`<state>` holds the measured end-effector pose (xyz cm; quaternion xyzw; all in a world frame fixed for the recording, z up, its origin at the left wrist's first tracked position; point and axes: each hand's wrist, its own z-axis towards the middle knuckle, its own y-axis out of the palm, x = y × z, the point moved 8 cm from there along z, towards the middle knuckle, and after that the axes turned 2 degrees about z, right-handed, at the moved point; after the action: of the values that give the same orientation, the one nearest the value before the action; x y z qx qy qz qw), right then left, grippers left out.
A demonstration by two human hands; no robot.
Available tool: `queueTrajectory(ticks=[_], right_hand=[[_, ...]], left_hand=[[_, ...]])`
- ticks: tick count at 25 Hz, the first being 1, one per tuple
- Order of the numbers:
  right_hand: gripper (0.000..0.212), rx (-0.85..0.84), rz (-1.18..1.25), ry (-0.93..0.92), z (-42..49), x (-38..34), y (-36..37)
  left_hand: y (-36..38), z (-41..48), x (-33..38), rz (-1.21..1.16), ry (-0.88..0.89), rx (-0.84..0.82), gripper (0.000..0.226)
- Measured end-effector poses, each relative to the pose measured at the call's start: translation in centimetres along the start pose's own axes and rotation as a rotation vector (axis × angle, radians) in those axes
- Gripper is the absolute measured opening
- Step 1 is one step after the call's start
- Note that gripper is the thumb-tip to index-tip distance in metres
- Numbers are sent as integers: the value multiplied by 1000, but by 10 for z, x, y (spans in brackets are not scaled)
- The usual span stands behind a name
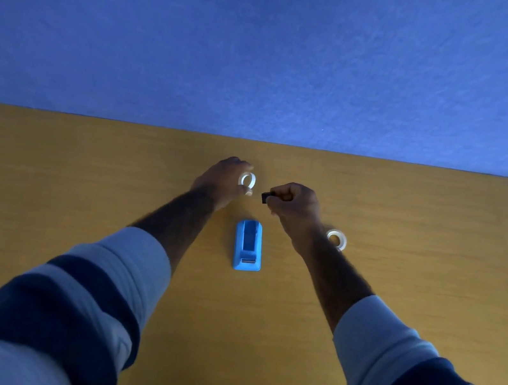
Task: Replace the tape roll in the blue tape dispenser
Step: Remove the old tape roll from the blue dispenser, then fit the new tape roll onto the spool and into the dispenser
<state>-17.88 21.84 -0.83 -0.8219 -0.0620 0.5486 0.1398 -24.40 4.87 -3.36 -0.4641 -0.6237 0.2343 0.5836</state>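
The blue tape dispenser [248, 245] lies on the wooden table [79, 183], its roll bay showing no roll. Beyond it, my left hand [221, 178] pinches a small white tape ring [247, 180] upright between thumb and fingers. My right hand [294, 204] is closed around a small black spindle [265, 197], whose end sticks out toward the ring, a short gap apart. A second white tape roll [337, 239] lies flat on the table just right of my right wrist.
The table's far edge meets a blue wall [270, 44]. Its left edge slants at the frame's left. My striped sleeves [85, 305] fill the lower corners.
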Motion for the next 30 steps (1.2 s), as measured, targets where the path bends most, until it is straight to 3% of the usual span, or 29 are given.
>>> queueTrajectory(ticks=[10,13,17,20,24,30], right_hand=[[22,33,7,38,-1,10,-12],[21,39,40,30,-4,8,-12],[20,59,81,13,-7,6,-7],[18,53,64,-23,-11,1,0],[14,9,141,-48,-17,-2,8],[18,-88,191,-89,-33,-13,8]], left_hand=[[10,10,3,143,11,3,64],[9,4,-4,-41,-67,29,69],[1,-25,-1,-506,-133,193,41],[14,-47,14,-883,-173,51,22],[18,-63,23,-974,-146,-28,25],[10,-73,23,-977,-147,-24,9]])
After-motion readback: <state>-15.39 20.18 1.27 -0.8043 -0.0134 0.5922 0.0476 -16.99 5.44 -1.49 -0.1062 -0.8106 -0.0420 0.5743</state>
